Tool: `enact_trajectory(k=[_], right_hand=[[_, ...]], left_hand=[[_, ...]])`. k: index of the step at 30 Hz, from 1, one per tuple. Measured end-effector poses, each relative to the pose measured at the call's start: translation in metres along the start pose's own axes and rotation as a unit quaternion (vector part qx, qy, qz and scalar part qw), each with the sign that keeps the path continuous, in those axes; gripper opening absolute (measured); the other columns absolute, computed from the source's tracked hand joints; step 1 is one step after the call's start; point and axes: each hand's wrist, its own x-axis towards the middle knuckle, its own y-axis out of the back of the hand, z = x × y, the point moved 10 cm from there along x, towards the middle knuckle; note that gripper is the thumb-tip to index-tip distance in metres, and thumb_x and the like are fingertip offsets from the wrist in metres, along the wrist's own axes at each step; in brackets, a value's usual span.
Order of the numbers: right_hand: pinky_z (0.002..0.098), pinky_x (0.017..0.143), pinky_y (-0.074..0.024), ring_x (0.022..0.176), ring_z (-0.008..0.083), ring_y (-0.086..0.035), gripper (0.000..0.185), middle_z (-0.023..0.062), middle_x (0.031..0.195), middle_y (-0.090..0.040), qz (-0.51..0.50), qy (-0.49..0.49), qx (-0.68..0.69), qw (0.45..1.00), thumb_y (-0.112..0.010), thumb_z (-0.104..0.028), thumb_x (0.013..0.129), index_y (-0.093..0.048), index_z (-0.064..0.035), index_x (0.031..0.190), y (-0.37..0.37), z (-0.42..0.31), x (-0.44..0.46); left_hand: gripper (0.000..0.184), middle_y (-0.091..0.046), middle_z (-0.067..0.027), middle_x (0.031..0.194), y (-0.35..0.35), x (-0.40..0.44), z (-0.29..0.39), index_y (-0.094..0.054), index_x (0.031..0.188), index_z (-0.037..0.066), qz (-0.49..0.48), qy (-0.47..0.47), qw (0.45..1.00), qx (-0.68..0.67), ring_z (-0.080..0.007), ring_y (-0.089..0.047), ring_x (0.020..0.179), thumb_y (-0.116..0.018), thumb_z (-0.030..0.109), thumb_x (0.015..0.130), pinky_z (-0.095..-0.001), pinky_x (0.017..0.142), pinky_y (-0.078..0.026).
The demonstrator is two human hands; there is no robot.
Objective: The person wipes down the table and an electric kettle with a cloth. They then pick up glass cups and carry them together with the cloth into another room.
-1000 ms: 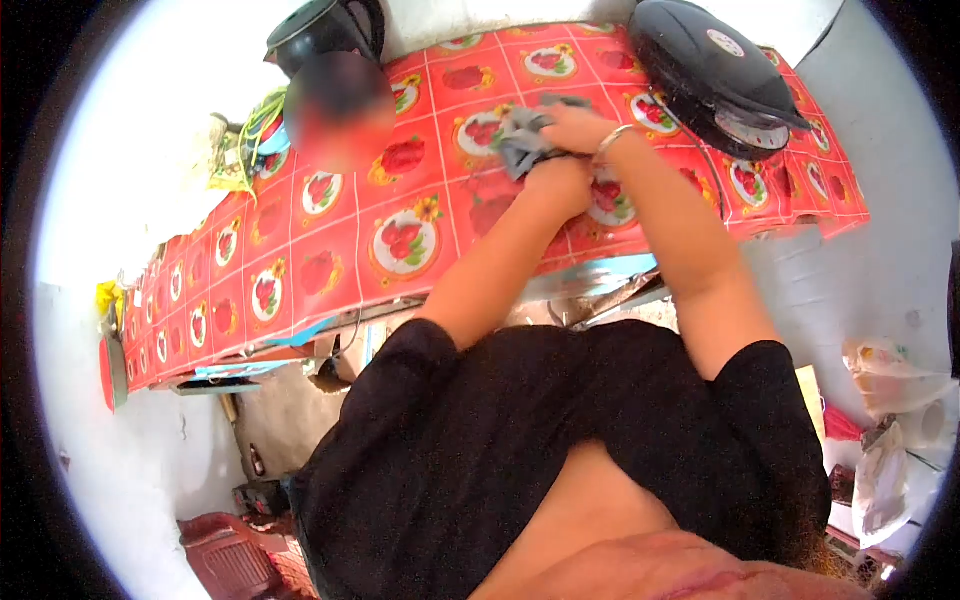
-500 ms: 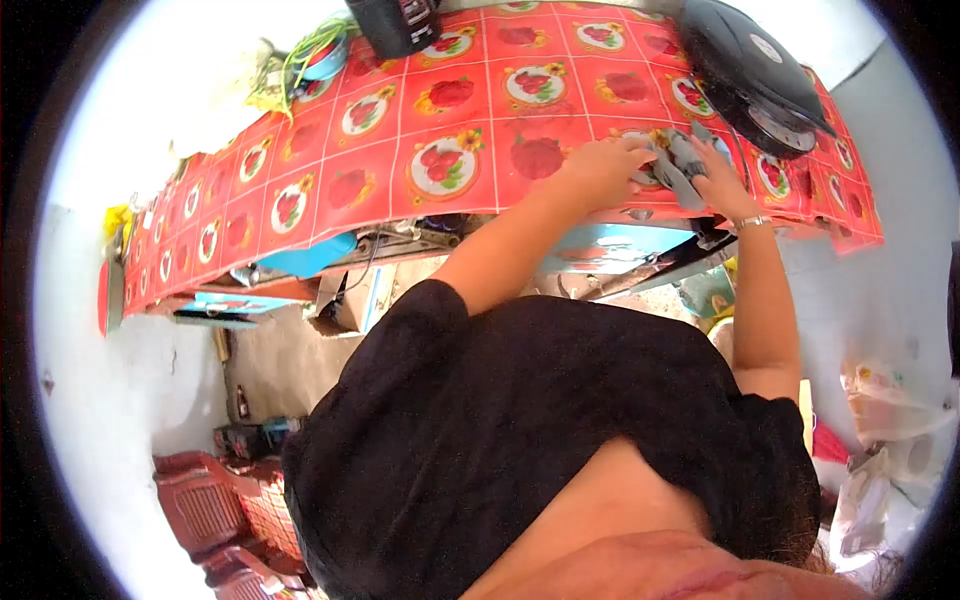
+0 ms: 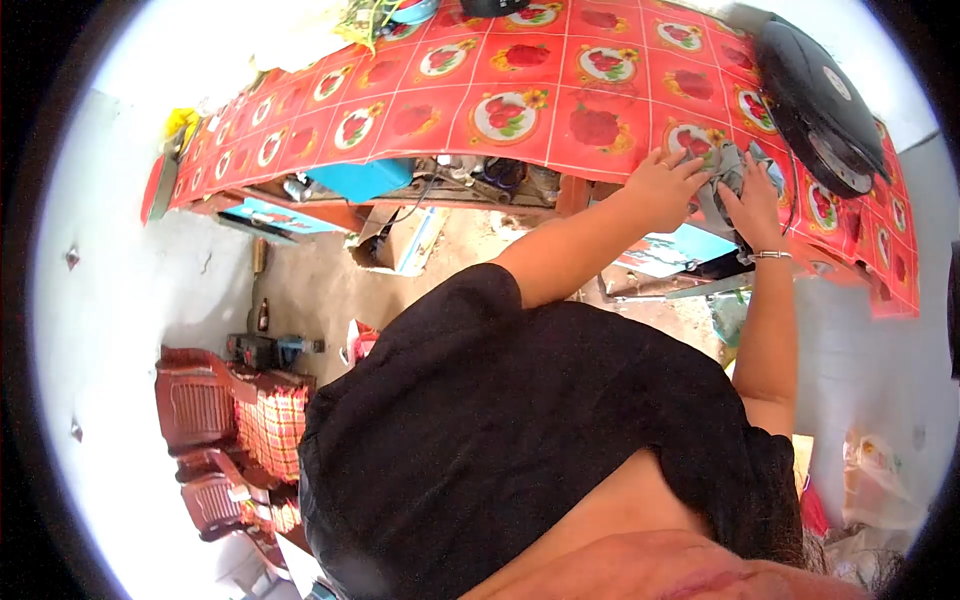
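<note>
A grey cloth lies bunched on the red patterned tablecloth, near the table's front edge. My right hand is on the cloth's right side, with the cloth between its thumb and fingers and a bracelet at the wrist. Just left of the cloth, my left hand is held with its fingers spread, the fingertips close to the cloth. Whether they touch it is unclear.
A black round appliance stands right of my hands, its cord running beside the cloth. At the back are a dark container and a blue bowl. Below the tabletop are open shelves and a cardboard box. Brown chairs stand lower left.
The cloth and both hands have moved right across the tablecloth to its front edge near the black appliance. My left hand has come away from my right, fingers spread. The view has shifted.
</note>
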Motion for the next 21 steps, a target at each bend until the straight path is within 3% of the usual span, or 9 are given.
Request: enact_trajectory(k=[1,4,8,13,17,21], right_hand=[[0.0613,0.106,-0.025,0.138,0.037,-0.026,0.067,0.0133,0.151,-0.029,-0.007,0.001,-0.011,1.0,-0.053,-0.048,0.087,-0.043,-0.0065,0.138,-0.003,-0.002,0.001],[0.0604,0.106,-0.0247,0.139,0.0367,-0.026,0.068,0.013,0.151,-0.029,-0.012,0.007,-0.036,0.999,-0.052,-0.05,0.087,-0.041,-0.0084,0.14,-0.006,-0.015,0.004],[0.0604,0.107,-0.0244,0.139,0.0368,-0.025,0.069,0.013,0.151,-0.029,-0.024,0.016,-0.025,0.999,-0.05,-0.052,0.088,-0.039,-0.01,0.142,-0.006,-0.042,0.007],[0.0587,0.108,-0.0231,0.139,0.0366,-0.025,0.068,0.013,0.152,-0.028,-0.052,0.052,-0.055,0.996,-0.046,-0.054,0.089,-0.037,-0.0136,0.144,-0.02,-0.075,0.025],[0.0583,0.107,-0.0259,0.138,0.0364,-0.027,0.068,0.0135,0.152,-0.028,-0.057,0.067,-0.069,0.994,-0.044,-0.056,0.089,-0.038,-0.0144,0.143,-0.033,-0.119,0.05],[0.0594,0.106,-0.0268,0.138,0.0376,-0.028,0.068,0.0143,0.152,-0.028,-0.037,0.094,-0.045,0.994,-0.045,-0.055,0.089,-0.037,-0.0149,0.143,-0.037,-0.181,0.074]], left_hand=[[0.066,-0.033,-0.0098,0.15,0.001,-0.003,0.001,-0.039,0.142,0.012,-0.006,-0.007,1.0,0.013,-0.0299,-0.029,0.139,-0.057,0.044,0.087,-0.0488,0.111,-0.023],[0.065,-0.035,-0.0088,0.149,0.004,-0.009,-0.007,-0.039,0.141,0.011,-0.013,0.023,1.0,-0.012,-0.026,-0.031,0.138,-0.058,0.042,0.087,-0.0468,0.112,-0.023],[0.061,-0.038,-0.009,0.147,0.009,-0.016,-0.012,-0.042,0.139,0.009,0.014,0.021,1.0,0.012,-0.0262,-0.032,0.138,-0.056,0.039,0.088,-0.0466,0.112,-0.023],[0.049,-0.042,-0.0091,0.145,0.025,-0.026,-0.031,-0.049,0.132,0.006,0.004,0.067,0.997,0.039,-0.0262,-0.034,0.137,-0.049,0.034,0.091,-0.0503,0.112,-0.022],[0.048,-0.042,-0.0073,0.145,0.042,-0.045,-0.069,-0.048,0.132,0.006,0.017,0.089,0.995,0.044,-0.0262,-0.034,0.137,-0.046,0.033,0.093,-0.0533,0.112,-0.02],[0.047,-0.041,-0.003,0.146,0.059,-0.076,-0.12,-0.046,0.135,0.01,-0.03,0.144,0.986,0.077,-0.0256,-0.033,0.137,-0.044,0.034,0.094,-0.0552,0.112,-0.019]])
